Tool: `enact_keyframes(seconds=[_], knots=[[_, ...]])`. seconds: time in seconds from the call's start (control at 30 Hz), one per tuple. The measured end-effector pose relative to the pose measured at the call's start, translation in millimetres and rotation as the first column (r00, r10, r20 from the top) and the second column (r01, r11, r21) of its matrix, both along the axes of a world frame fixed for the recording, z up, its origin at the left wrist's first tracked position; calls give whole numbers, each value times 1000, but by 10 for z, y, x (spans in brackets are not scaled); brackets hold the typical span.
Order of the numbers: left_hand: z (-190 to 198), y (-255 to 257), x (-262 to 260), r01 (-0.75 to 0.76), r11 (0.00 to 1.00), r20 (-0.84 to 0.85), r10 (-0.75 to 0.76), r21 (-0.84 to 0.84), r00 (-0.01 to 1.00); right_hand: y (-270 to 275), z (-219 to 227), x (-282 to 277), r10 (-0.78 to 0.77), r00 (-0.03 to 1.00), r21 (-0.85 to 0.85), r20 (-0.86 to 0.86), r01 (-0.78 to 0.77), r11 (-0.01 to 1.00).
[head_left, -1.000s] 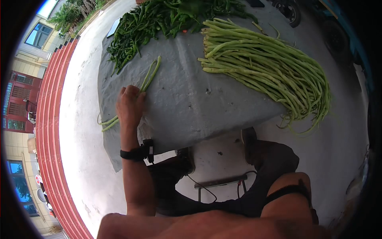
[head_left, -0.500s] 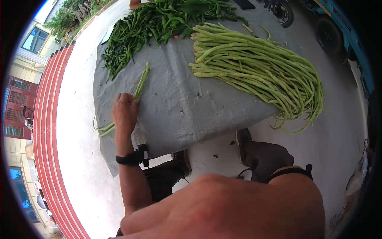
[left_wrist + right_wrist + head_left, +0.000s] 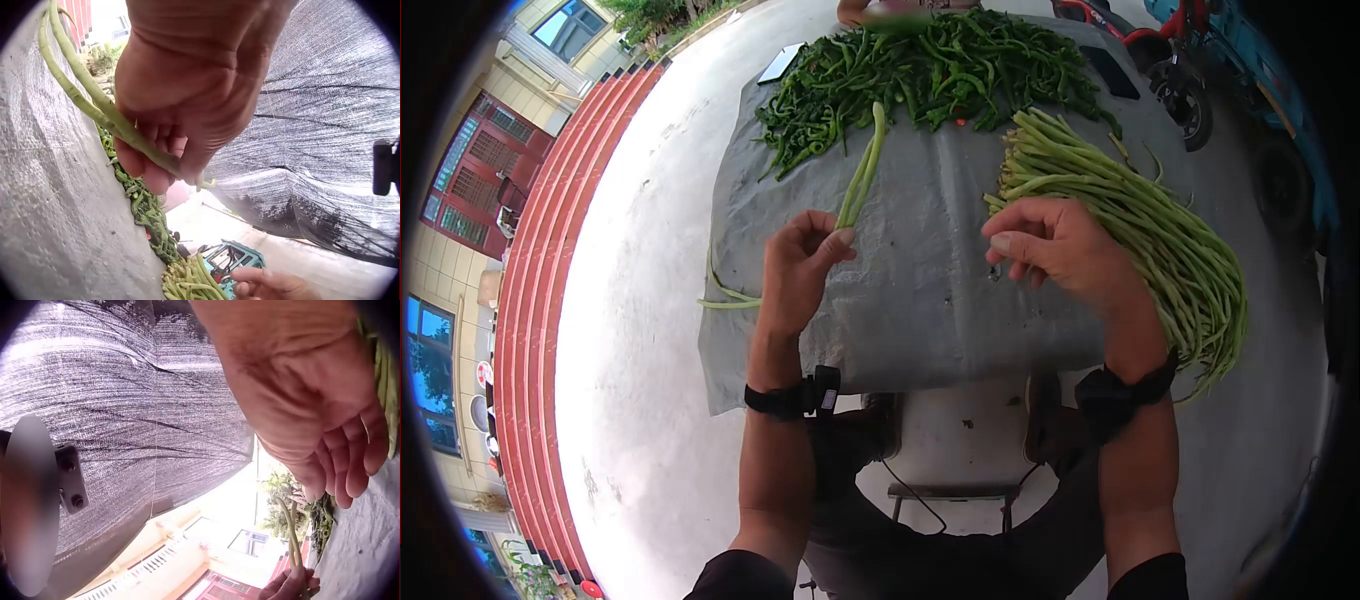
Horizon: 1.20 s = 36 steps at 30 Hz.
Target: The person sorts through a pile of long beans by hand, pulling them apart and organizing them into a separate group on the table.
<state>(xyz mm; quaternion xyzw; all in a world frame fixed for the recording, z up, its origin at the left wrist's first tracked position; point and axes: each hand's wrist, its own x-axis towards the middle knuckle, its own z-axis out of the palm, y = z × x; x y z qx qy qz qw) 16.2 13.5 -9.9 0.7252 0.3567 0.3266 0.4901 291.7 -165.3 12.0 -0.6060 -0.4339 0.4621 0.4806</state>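
Note:
My left hand (image 3: pixel 800 270) pinches a few long beans (image 3: pixel 862 180) between thumb and fingers, over the left part of the grey sheet. One end points away toward the peppers; thin tails trail out left past the wrist. In the left wrist view the beans (image 3: pixel 94 103) cross under the palm to the fingertips. My right hand (image 3: pixel 1065 250) hovers with loosely bent fingers and nothing in them, just left of a big bundle of long beans (image 3: pixel 1140 220), which it partly covers. The right wrist view shows the right palm (image 3: pixel 306 394) bare.
A heap of green peppers (image 3: pixel 940 65) covers the far side of the grey sheet (image 3: pixel 900 330). A white flat object (image 3: pixel 781 62) and a dark one (image 3: pixel 1110 72) lie at its far corners. Another person's arm (image 3: pixel 855 12) shows behind. Right stands a vehicle wheel (image 3: pixel 1185 105).
My right hand has come up from near my body to beside the bean bundle. The left hand keeps hold of its beans, now nearer the middle. The head view has shifted.

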Motion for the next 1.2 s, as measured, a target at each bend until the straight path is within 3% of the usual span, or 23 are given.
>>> enact_keyframes(seconds=[0.1, 0.27, 0.37, 0.53, 0.63, 0.83, 0.93, 1.03, 1.2], knots=[[-3, -30, 12, 133, 987, 48, -128, -95, 991, 122, -97, -162, -22, 1000, 6, 15, 22, 1000], [-23, -193, 99, 303, 925, 160, -271, -230, 949, 272, -190, -377, -7, 975, 74, -223, 24, 997], [-65, -277, 155, 378, 903, 107, -363, -203, 925, 309, -249, -448, -19, 939, 92, -344, 54, 994], [-98, -364, 232, 376, 902, 50, -375, -211, 926, 313, -286, -396, -28, 876, 157, -481, 117, 981], [-114, -360, 224, 363, 908, 23, -367, -208, 930, 314, -344, -349, -109, 883, 137, -456, 191, 972], [-187, -356, 276, 411, 891, 83, -402, -192, 912, 354, -403, -496, -201, 828, -100, -523, 175, 980], [-192, -359, 295, 462, 871, 106, -450, -169, 887, 365, -446, -450, -75, 787, -56, -612, 52, 997], [-169, -346, 263, 500, 845, 117, -487, -190, 866, 350, -405, -413, -35, 768, 38, -639, 76, 996], [-122, -339, 235, 507, 827, 80, -503, -242, 860, 325, -388, -354, 26, 839, 160, -543, 73, 984]])
